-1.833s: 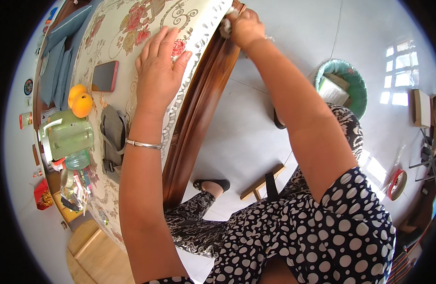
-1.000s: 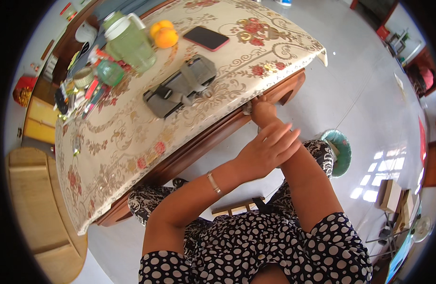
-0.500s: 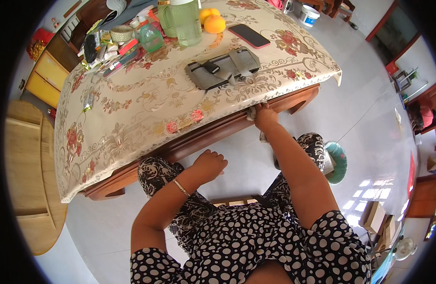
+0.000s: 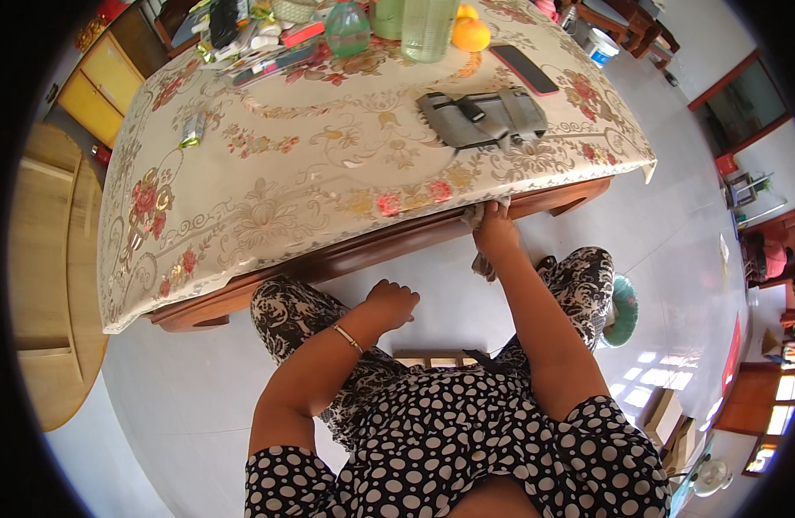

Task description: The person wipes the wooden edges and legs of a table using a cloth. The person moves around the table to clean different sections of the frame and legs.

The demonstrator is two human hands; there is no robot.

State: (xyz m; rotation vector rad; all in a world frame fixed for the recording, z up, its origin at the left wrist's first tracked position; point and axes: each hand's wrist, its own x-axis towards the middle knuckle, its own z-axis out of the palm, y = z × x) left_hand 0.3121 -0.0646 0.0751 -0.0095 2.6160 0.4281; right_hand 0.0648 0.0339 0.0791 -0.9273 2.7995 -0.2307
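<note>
My right hand (image 4: 496, 231) is closed around a crumpled greyish cloth (image 4: 482, 267) and presses it against the dark red-brown wooden rail (image 4: 354, 252) under the table's front edge. Part of the cloth hangs below the hand. Over the table lies a cream floral tablecloth (image 4: 328, 186), its hem just above my right fingers. My left hand (image 4: 392, 306) hovers over my left knee, fingers curled, with nothing visible in it. On the tabletop beyond my right hand are a grey pouch with straps (image 4: 488, 121) and a dark phone (image 4: 524, 69).
Toward the back stand a ribbed clear jug (image 4: 427, 30), a green bottle (image 4: 347, 30), oranges (image 4: 471, 35) and assorted clutter. A small packet (image 4: 193, 129) lies at left. A teal basket (image 4: 623, 312) is beside my right knee; a round wooden board (image 4: 52, 285) stands at far left.
My right hand has slid left along the rail with the cloth. The view has turned, so the tabletop things appear farther right. My left hand stays curled over the knee.
</note>
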